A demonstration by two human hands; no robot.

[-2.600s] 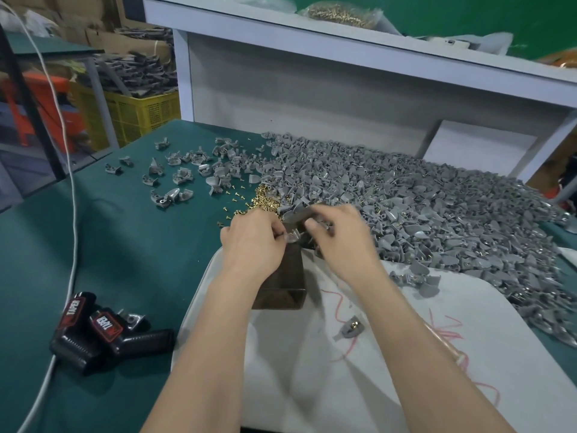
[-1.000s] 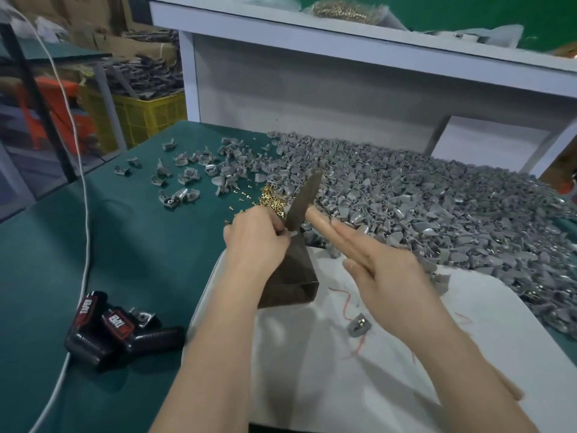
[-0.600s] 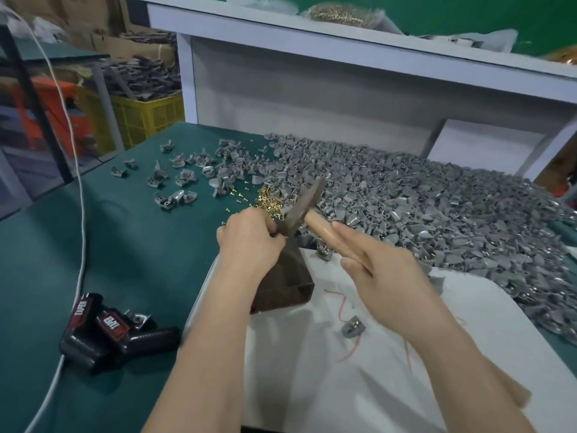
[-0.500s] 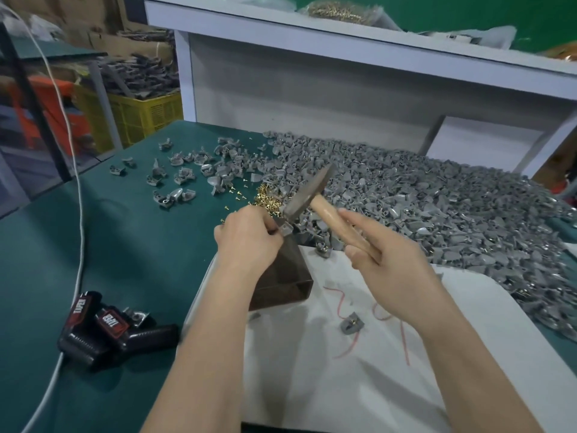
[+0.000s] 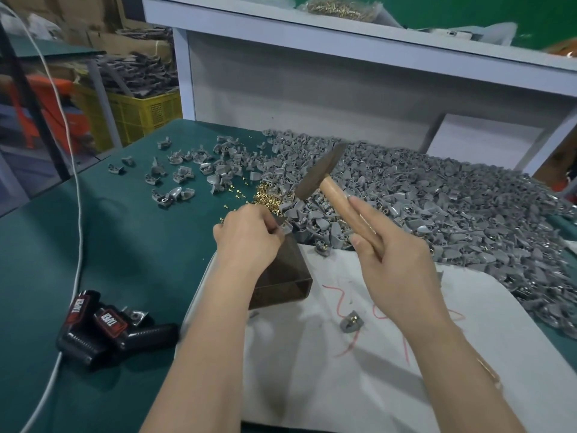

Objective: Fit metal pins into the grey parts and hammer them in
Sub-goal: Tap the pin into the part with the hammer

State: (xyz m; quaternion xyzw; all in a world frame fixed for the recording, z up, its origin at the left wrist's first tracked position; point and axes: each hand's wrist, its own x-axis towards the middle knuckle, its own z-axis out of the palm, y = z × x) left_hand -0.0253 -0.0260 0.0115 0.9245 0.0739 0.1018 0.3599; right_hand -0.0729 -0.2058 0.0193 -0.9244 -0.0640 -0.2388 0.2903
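My right hand [image 5: 396, 270] grips the wooden handle of a hammer [image 5: 338, 198], its dark metal head raised above and right of the block. My left hand [image 5: 246, 239] pinches a small grey part [image 5: 285, 227] on the top of a dark metal block [image 5: 281, 276]. A huge heap of grey parts [image 5: 437, 207] covers the table's right side. Loose brass pins [image 5: 265, 196] lie just beyond my left hand. One grey part with a pin [image 5: 351, 321] lies on the white board [image 5: 359, 370].
Two black tools with red labels [image 5: 106, 326] and a white cable [image 5: 75, 189] lie at the left on the green table [image 5: 125, 245]. Scattered grey parts [image 5: 184, 173] lie at the back left. A white shelf [image 5: 343, 26] carries a bag of pins. A yellow crate [image 5: 140, 114] stands beyond.
My right hand took up the hammer, struck down at the part on the block, and has now lifted the head up and away. My left hand stayed on the part.
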